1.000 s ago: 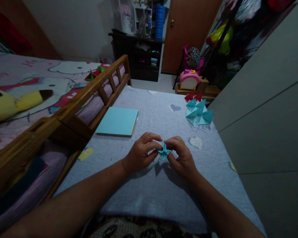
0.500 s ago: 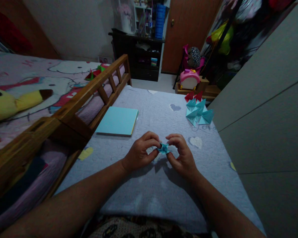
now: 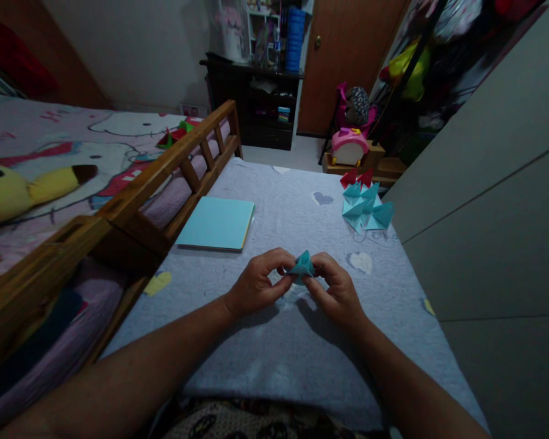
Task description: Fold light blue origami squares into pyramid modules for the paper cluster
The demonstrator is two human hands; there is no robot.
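Note:
A small turquoise origami piece (image 3: 303, 266) is held up between my two hands, a point of it facing upward. My left hand (image 3: 264, 277) pinches its left side between thumb and fingers. On the other side, my right hand (image 3: 335, 286) grips it with the thumb low in front and the fingertips behind. The fingers hide parts of its folds. Farther back on the right lie several folded turquoise paper pieces (image 3: 365, 208), with red folded paper (image 3: 357, 178) just behind them. A stack of square turquoise paper (image 3: 217, 222) lies left of my hands.
The pale blue cloth (image 3: 283, 360) with heart shapes covers the surface under my hands. A wooden bed rail (image 3: 196, 161) runs along the left, and a pale cabinet (image 3: 498, 207) borders the right. A pink toy case (image 3: 349, 146) stands beyond the far edge.
The origami piece has been turned, so a point now stands up and a broader face shows. My right fingers have closed in on it; the stack and the other folded pieces are unmoved.

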